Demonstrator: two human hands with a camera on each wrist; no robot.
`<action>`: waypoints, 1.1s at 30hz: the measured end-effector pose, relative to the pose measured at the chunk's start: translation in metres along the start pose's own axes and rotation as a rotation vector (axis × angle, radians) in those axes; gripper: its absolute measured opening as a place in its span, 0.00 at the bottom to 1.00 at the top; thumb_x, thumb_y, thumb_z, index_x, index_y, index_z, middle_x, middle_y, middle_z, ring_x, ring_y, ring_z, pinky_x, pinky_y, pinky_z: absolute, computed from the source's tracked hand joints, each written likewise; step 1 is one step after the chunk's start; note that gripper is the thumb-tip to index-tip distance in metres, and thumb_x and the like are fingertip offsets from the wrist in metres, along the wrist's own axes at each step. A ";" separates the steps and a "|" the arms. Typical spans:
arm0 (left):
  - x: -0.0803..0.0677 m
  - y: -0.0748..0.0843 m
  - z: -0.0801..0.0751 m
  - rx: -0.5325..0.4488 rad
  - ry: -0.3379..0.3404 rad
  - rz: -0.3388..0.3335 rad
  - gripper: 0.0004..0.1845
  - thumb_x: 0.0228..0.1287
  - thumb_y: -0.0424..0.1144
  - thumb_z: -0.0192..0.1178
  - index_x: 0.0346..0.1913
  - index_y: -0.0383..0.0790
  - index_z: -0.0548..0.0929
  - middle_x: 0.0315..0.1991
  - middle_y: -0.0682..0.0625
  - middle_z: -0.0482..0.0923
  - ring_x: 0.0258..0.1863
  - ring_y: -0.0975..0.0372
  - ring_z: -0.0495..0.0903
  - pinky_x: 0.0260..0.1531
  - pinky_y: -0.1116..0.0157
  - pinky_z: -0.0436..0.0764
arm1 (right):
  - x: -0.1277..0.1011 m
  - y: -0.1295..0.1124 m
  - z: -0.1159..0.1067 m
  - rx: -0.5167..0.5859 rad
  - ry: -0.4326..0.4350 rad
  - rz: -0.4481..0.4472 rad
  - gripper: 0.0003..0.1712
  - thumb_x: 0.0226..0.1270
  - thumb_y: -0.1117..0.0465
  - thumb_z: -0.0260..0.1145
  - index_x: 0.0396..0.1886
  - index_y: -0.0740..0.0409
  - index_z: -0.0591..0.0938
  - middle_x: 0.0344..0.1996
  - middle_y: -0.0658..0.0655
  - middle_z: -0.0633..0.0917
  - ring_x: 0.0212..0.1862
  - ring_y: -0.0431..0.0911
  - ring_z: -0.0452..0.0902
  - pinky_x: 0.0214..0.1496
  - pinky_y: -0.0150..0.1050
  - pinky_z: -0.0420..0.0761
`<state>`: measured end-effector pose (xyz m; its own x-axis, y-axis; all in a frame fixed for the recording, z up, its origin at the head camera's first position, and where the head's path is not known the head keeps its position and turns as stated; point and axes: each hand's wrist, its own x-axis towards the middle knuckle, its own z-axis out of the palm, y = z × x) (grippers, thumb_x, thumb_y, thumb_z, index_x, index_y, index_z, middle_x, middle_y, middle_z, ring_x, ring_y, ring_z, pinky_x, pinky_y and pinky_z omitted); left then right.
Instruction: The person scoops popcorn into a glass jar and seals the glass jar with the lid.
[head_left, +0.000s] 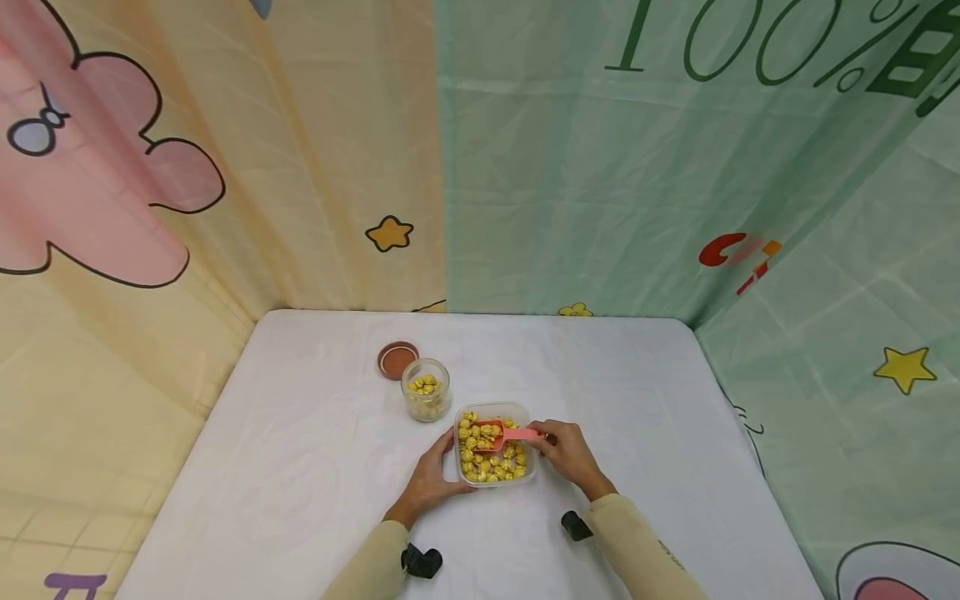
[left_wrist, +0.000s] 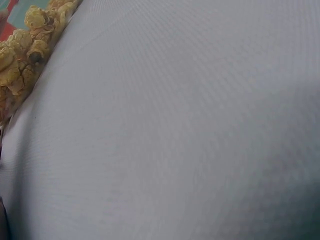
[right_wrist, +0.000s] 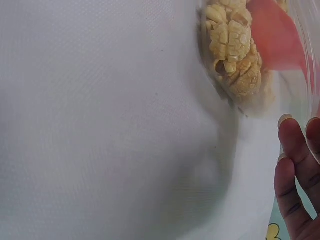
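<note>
A clear plastic container [head_left: 534,467] holds yellow popcorn [head_left: 480,468] and stands near the table's middle. My left hand [head_left: 427,487] grips its left side and near left corner, with the thumb along the near edge. From the right, my right hand [head_left: 572,455] pinches the handle of a pink scoop [head_left: 517,434]. The scoop's bowl lies among the popcorn inside the container, with some pieces in it. In the right wrist view, fingers [right_wrist: 295,145] show beside the container wall. The left wrist view catches only popcorn [left_wrist: 22,60] at its corner.
A glass jar [head_left: 429,410] with some popcorn in it stands just behind the container, to the left. Behind the jar lies a round brown lid [head_left: 397,360]. A white cloth [head_left: 622,375] covers the table, and printed curtains [head_left: 562,192] hang around it.
</note>
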<state>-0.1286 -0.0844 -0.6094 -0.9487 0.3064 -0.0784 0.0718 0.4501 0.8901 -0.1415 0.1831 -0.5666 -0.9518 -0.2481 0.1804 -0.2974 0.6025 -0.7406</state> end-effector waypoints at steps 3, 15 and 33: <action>0.000 0.000 0.000 -0.005 -0.002 0.002 0.59 0.40 0.45 0.80 0.73 0.33 0.56 0.69 0.36 0.63 0.67 0.45 0.64 0.67 0.47 0.64 | -0.001 0.002 0.001 0.033 0.009 0.014 0.10 0.62 0.58 0.67 0.40 0.57 0.86 0.24 0.46 0.81 0.22 0.34 0.72 0.23 0.30 0.77; -0.001 0.000 -0.001 -0.011 -0.008 -0.008 0.59 0.41 0.47 0.79 0.74 0.35 0.56 0.70 0.37 0.62 0.67 0.45 0.64 0.67 0.47 0.65 | -0.011 0.008 0.000 0.156 0.015 0.061 0.12 0.64 0.57 0.66 0.42 0.58 0.86 0.26 0.51 0.83 0.25 0.53 0.78 0.25 0.30 0.76; -0.002 0.003 -0.002 -0.004 -0.004 -0.006 0.58 0.41 0.46 0.79 0.74 0.35 0.56 0.69 0.37 0.63 0.67 0.45 0.65 0.67 0.47 0.64 | -0.025 -0.012 -0.018 0.360 0.011 0.157 0.13 0.66 0.70 0.63 0.48 0.72 0.82 0.30 0.68 0.84 0.31 0.67 0.78 0.36 0.49 0.84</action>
<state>-0.1276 -0.0855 -0.6057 -0.9480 0.3065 -0.0857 0.0646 0.4490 0.8912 -0.1152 0.1955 -0.5508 -0.9850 -0.1646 0.0519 -0.1042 0.3275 -0.9391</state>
